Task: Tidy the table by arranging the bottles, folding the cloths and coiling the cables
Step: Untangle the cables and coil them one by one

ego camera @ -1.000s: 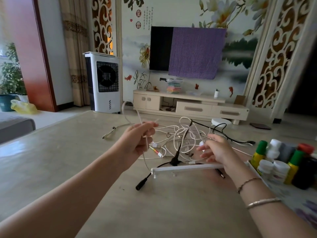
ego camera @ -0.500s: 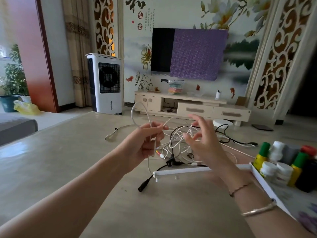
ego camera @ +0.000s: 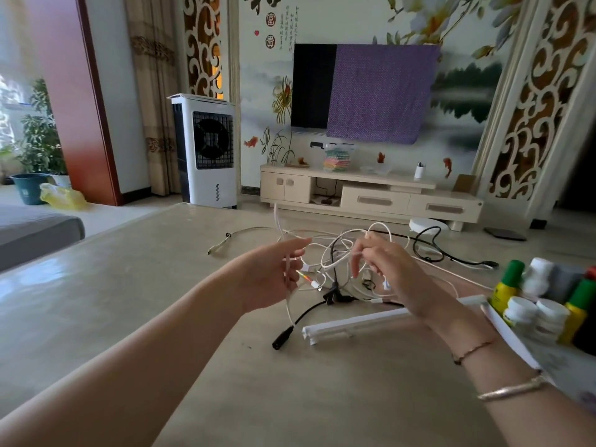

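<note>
I see left hand (ego camera: 274,275) pinch white cable (ego camera: 338,253). Right hand (ego camera: 387,272) grip curled on same cable. Cable pile (ego camera: 348,272) on counter (ego camera: 129,301) looks messy, not coiled yet. Bottles (ego camera: 541,304) stand together, right side. No cloths seen.

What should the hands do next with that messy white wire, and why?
Probably draw the thin white cable free of the tangled pile of white and black cables. The left hand and right hand both pinch it above the beige table, but it loops through the others, so coiling would snag.
</note>
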Demonstrator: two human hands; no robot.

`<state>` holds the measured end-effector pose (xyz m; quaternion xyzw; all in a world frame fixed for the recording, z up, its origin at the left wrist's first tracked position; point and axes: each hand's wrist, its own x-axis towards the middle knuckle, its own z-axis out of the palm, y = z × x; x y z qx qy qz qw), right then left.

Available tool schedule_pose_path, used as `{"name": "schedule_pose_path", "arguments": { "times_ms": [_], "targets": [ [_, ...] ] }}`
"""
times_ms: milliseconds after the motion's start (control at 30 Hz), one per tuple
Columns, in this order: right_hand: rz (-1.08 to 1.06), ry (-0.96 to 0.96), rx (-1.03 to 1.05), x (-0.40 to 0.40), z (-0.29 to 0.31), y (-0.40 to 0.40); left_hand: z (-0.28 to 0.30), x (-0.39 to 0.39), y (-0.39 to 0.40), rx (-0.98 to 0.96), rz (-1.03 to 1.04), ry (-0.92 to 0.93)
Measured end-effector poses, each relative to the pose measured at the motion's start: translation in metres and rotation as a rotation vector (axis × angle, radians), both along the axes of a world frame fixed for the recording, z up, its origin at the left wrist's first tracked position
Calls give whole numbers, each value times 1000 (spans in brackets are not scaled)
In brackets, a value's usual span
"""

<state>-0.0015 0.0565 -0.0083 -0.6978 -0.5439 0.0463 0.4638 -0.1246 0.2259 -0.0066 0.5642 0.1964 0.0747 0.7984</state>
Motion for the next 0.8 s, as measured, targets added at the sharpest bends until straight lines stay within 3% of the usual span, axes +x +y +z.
{"name": "schedule_pose_path", "arguments": {
  "times_ms": [167,300,400,500,633,733,800],
  "targets": [
    [-33,-119,-143,0,-14,10,-5,3,-2,97,52,-32],
    [-97,-269,-258,0,-18,11,-9,5,-5,482,100,24],
    [-167,-353,-175,-3,-16,11,-12,1,-10,659,-49,25],
    [-175,-301,-17,-8,-7,16,-12,2,-15,803,-143,-14],
    [-178,-200,94,-11,-4,23,-12,5,-15,761,-143,-118],
    [-148,-79,114,-6,-7,22,-11,3,-13,599,-130,-213],
    [-176,-118,42,1,-14,18,-8,1,-11,466,-122,-279]
  ]
}}
